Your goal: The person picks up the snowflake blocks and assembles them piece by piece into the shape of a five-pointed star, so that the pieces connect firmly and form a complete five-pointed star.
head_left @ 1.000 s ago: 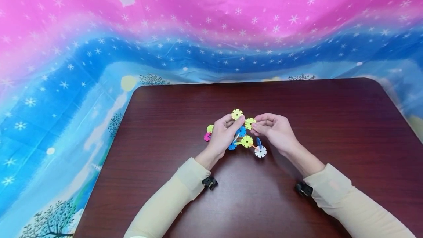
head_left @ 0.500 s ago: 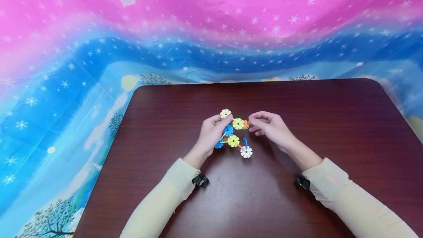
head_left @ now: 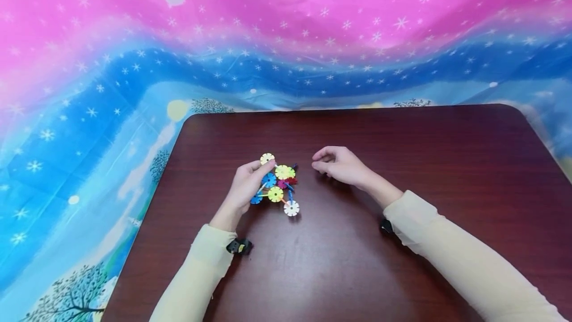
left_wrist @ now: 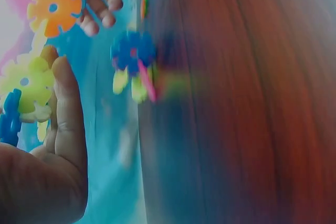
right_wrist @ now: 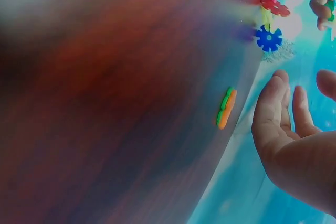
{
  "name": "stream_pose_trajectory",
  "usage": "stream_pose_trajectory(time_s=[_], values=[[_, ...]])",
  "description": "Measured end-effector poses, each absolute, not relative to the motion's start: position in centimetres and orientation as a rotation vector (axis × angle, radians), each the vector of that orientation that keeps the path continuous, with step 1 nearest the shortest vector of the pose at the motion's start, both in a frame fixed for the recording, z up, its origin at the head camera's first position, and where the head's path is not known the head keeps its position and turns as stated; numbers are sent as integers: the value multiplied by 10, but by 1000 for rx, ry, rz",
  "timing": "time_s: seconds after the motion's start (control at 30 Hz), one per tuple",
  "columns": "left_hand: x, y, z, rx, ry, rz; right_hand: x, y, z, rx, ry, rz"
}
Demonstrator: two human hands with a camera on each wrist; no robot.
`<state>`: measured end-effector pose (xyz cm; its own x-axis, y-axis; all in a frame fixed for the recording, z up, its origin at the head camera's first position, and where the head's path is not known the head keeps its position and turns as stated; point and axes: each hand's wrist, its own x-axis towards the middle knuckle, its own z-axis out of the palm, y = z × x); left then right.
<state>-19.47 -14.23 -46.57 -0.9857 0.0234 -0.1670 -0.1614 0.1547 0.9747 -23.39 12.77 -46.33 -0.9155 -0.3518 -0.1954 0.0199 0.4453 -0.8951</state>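
Note:
My left hand (head_left: 241, 185) grips a linked build of slotted snowflake discs, its thumb over a pale yellow disc (head_left: 267, 158). Yellow, blue and white discs hang from it. The left wrist view shows an orange disc (left_wrist: 56, 8) and a yellow-green disc (left_wrist: 25, 83) of this build close by the fingers. To the right, my right hand (head_left: 341, 167) is apart from the build, with nothing between its loosely bent fingers. In the right wrist view, a green and orange pair of discs (right_wrist: 227, 108) lies on the table near this hand; the head view does not show it.
Another cluster of discs, with a blue disc (right_wrist: 269, 38) and a red disc (right_wrist: 275, 7), sits on the dark wooden table (head_left: 424, 163) behind the held build. A cartoon-printed cloth (head_left: 286, 78) hangs beyond the table's far edge.
My left hand has moved left with the disc build, uncovering red and magenta discs behind it. My right hand has come away from the build and shifted slightly left.

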Motion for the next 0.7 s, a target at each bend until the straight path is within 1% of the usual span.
stream_pose_trajectory(time_s=[0.17,0.27,0.5,0.57,0.7], values=[[-196,-172,-466,-161,2314,1894,-245,109,-465,-446,2468,-1274],[-196,-185,-467,-176,2301,1894,-251,100,-466,-602,2578,-1122],[-195,-197,-472,-208,2270,1896,-260,88,-468,-998,2651,-810],[-195,-197,-474,-211,2268,1886,-261,86,-470,-1047,2660,-746],[-195,-196,-475,-209,2267,1875,-263,83,-475,-1046,2690,-713]])
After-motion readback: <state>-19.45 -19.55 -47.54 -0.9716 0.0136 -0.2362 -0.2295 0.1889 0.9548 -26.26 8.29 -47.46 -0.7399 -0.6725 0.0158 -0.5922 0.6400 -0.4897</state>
